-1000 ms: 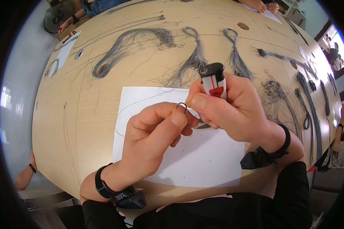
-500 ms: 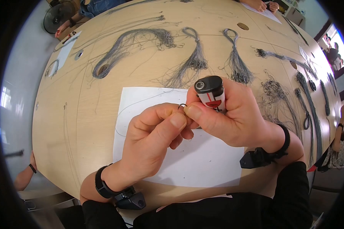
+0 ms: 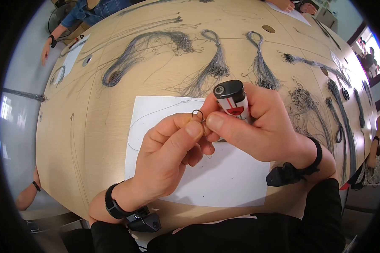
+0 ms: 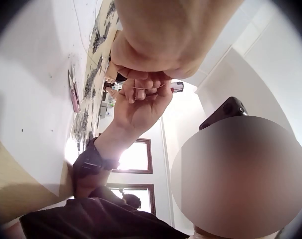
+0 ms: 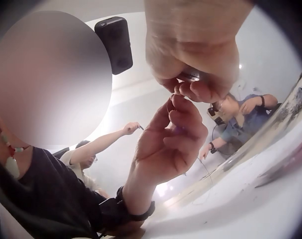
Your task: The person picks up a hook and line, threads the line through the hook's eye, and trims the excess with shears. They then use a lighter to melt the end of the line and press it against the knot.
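Observation:
Between thumb and forefinger my left hand (image 3: 166, 145) pinches a dark fish hook (image 3: 197, 112), its bend standing up above the fingertips. My right hand (image 3: 261, 122) grips a white, red and black lighter (image 3: 234, 101) upright in its curled fingers. Its thumb and forefinger pinch close beside the hook, at the left fingertips. A thin line (image 4: 141, 88) crosses the fingers in the left wrist view; where it meets the hook is hidden. Under the hands lies a white paper sheet (image 3: 215, 181), and small pink-handled snips (image 4: 74, 94) rest on it.
Beyond the sheet, grey line bundles with hooks (image 3: 217, 63) lie across the wooden table (image 3: 105, 139). More tangled bundles (image 3: 308, 105) lie at the right. Other people's hands (image 3: 46, 55) are around the table edges. A loose line (image 3: 133, 126) curves over the paper's left side.
The lighter has tipped and dropped lower as my right thumb and forefinger closed in beside the hook. The hook has shifted slightly left. At the far left, another person's arm has reached outward.

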`<state>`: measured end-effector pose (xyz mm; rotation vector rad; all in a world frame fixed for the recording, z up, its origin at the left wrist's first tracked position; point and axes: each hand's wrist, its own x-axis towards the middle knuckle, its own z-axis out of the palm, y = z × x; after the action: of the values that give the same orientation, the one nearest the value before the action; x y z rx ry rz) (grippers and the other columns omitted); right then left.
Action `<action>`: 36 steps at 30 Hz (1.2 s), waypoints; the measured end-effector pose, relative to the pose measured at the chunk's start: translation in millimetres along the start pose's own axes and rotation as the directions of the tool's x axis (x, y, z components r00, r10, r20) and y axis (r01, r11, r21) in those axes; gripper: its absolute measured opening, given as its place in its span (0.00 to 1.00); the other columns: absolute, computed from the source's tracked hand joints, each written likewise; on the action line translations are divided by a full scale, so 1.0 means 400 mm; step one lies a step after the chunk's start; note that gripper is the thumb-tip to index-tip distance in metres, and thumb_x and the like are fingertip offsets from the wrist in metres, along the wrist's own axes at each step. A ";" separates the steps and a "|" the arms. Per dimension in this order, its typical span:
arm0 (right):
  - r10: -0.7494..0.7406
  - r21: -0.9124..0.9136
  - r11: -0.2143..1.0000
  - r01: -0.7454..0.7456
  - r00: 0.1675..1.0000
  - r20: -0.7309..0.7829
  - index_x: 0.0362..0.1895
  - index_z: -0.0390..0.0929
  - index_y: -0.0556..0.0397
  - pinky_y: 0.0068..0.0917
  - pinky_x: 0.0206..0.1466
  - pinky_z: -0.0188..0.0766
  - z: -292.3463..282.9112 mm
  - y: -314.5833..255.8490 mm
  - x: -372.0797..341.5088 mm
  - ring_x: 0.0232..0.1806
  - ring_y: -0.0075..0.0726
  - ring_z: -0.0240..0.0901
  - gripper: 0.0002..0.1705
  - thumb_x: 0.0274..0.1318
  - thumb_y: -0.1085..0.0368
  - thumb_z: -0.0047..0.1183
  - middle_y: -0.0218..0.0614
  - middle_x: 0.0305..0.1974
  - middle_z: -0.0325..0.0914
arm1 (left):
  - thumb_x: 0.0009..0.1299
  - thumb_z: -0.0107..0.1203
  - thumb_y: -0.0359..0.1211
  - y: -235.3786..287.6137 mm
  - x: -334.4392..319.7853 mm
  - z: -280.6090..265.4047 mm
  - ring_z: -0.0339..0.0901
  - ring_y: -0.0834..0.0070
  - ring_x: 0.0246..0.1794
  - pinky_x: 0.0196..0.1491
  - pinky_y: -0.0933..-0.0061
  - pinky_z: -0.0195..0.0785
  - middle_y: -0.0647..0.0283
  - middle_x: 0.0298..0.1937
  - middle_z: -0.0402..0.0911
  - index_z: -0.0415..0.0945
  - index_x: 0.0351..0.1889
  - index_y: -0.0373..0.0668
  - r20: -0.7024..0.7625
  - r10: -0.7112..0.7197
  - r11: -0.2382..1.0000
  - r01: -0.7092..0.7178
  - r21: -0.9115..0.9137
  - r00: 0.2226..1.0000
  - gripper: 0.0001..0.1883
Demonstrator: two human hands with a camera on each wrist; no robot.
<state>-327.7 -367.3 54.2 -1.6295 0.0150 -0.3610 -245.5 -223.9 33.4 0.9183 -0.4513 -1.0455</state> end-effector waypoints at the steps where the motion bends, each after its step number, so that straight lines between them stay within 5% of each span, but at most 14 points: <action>1: 0.000 0.000 1.000 0.000 1.000 0.000 0.27 0.69 0.61 0.15 0.22 0.61 -0.001 0.006 0.001 0.20 0.16 0.64 0.07 0.48 0.68 0.46 0.31 0.17 0.70 | 0.66 0.42 0.34 -0.001 0.000 -0.001 0.68 0.83 0.28 0.26 0.87 0.55 0.62 0.35 0.74 0.70 0.36 0.39 0.000 0.000 1.000 0.000 0.000 1.000 0.09; 4: -0.049 -0.072 0.996 0.047 0.999 -0.020 0.28 0.69 0.61 0.20 0.23 0.63 -0.016 0.010 0.011 0.20 0.25 0.68 0.10 0.48 0.66 0.48 0.37 0.19 0.72 | 0.66 0.43 0.34 0.002 0.001 0.002 0.68 0.84 0.28 0.25 0.87 0.55 0.63 0.34 0.74 0.69 0.36 0.39 0.037 0.009 1.000 -0.009 0.011 0.999 0.09; 6: -0.127 -0.644 0.757 0.110 0.992 0.019 0.29 0.68 0.61 0.28 0.24 0.65 -0.039 0.001 0.025 0.21 0.39 0.70 0.11 0.47 0.63 0.49 0.41 0.20 0.72 | 0.63 0.45 0.39 0.014 0.001 0.020 0.66 0.79 0.27 0.28 0.81 0.59 0.65 0.29 0.70 0.64 0.26 0.45 -0.068 -0.030 0.994 0.037 0.105 0.997 0.09; 7: -0.128 -0.645 0.756 0.111 0.992 0.021 0.29 0.68 0.61 0.28 0.24 0.65 -0.048 0.012 0.030 0.21 0.39 0.70 0.11 0.47 0.63 0.49 0.41 0.20 0.72 | 0.63 0.45 0.39 0.013 0.002 0.021 0.66 0.79 0.27 0.28 0.81 0.59 0.65 0.29 0.70 0.64 0.26 0.45 -0.067 -0.028 0.994 0.035 0.104 0.997 0.09; 9: -0.118 -0.899 0.425 0.107 0.991 0.062 0.29 0.68 0.60 0.34 0.28 0.65 -0.065 0.061 0.034 0.25 0.47 0.68 0.12 0.45 0.62 0.50 0.43 0.22 0.70 | 0.63 0.46 0.39 0.012 0.003 0.023 0.66 0.79 0.25 0.24 0.82 0.56 0.64 0.28 0.70 0.64 0.26 0.45 -0.078 -0.032 0.994 0.040 0.105 0.996 0.09; 18: -0.044 -0.941 0.171 0.291 0.957 0.288 0.26 0.69 0.59 0.30 0.31 0.66 -0.111 0.118 0.022 0.29 0.42 0.68 0.11 0.41 0.64 0.52 0.40 0.24 0.67 | 0.64 0.45 0.37 0.009 0.006 0.018 0.65 0.78 0.23 0.22 0.82 0.54 0.63 0.29 0.70 0.65 0.25 0.44 -0.076 -0.008 0.995 0.016 0.097 0.997 0.09; 21: -0.010 -0.954 0.229 0.196 0.980 0.199 0.26 0.70 0.59 0.30 0.32 0.66 -0.113 0.126 0.025 0.29 0.42 0.68 0.11 0.40 0.64 0.53 0.40 0.24 0.68 | 0.64 0.45 0.37 0.010 0.006 0.017 0.65 0.78 0.23 0.22 0.82 0.54 0.63 0.29 0.70 0.65 0.25 0.44 -0.074 -0.006 0.994 0.014 0.105 0.997 0.09; 36: 0.012 -0.962 0.211 0.174 0.984 0.181 0.26 0.71 0.58 0.32 0.32 0.65 -0.113 0.121 0.030 0.30 0.42 0.69 0.12 0.40 0.62 0.54 0.41 0.24 0.70 | 0.64 0.44 0.38 0.012 0.005 0.016 0.65 0.79 0.23 0.22 0.82 0.54 0.64 0.29 0.70 0.65 0.26 0.44 -0.070 -0.001 0.995 0.008 0.102 0.998 0.09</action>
<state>-317.2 -418.7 11.7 -3.0068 0.0538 -0.3074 -246.5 -227.5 40.8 1.0440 -0.4479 -0.9984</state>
